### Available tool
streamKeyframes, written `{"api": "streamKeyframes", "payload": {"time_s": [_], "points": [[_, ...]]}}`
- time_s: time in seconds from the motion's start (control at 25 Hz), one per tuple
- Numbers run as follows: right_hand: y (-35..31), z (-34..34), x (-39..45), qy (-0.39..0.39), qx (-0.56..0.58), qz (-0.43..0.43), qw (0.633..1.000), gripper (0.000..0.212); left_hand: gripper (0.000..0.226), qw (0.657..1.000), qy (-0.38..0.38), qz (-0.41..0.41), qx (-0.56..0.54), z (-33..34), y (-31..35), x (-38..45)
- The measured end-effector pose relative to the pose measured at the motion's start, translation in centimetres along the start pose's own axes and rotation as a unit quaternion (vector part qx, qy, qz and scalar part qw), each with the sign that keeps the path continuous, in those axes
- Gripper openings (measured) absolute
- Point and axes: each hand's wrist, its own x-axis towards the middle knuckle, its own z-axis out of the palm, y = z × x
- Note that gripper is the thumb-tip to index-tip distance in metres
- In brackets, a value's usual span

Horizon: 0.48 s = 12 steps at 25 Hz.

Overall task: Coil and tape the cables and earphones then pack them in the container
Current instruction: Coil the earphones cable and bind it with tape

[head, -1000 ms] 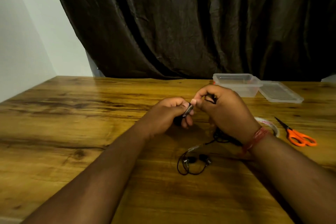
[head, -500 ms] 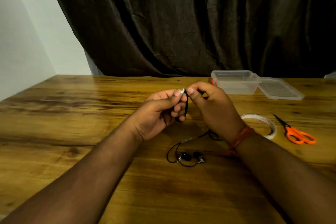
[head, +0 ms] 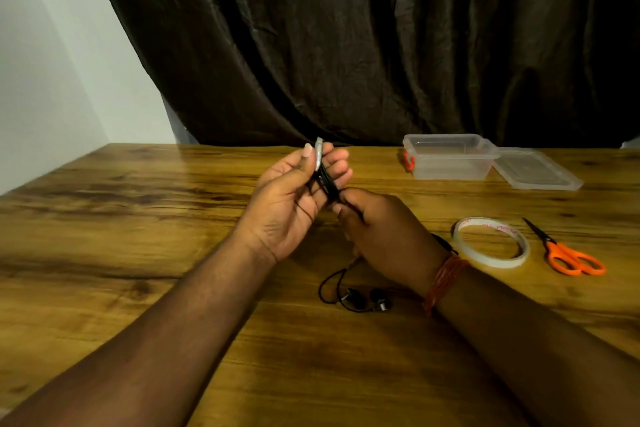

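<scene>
My left hand is raised palm-up over the wooden table, thumb and fingers pinching the silver plug of the black earphones with cord loops lying across its fingers. My right hand sits just below and to the right, pinching the black cord where it leaves the left hand. The two earbuds and a loop of cord lie on the table under my right wrist. A clear plastic container stands open at the back right, its lid beside it.
A roll of clear tape lies flat to the right of my right wrist. Orange-handled scissors lie further right. A dark curtain hangs behind the table; a white wall is at the left.
My left hand has turned palm-up and lifted, the plug now pointing upward. My right hand has dropped lower along the cord, away from the plug end. The earbuds stay on the table.
</scene>
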Motion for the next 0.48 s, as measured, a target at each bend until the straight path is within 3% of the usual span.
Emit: {"api": "streamKeyframes", "payload": {"time_s": [0.16, 0.24, 0.36, 0.48], "points": [[-0.8, 0.2, -0.4, -0.056, 0.088, 0.068, 0.992, 0.014, 0.021, 0.998, 0.044, 0.044, 0.020, -0.4, 0.0, 0.5], [-1.0, 0.2, -0.4, -0.056, 0.102, 0.075, 0.990, 0.016, 0.019, 0.989, 0.073, 0.072, 0.108, -0.7, 0.0, 0.7], [-1.2, 0.0, -0.4, -0.033, 0.044, 0.016, 0.998, 0.016, 0.017, 0.950, 0.086, 0.077, 0.291, -0.7, -0.5, 0.6], [-1.2, -0.4, -0.4, -0.017, 0.003, -0.034, 0.999, 0.016, 0.020, 0.918, 0.051, 0.034, 0.391, -0.6, -1.1, 0.4]]}}
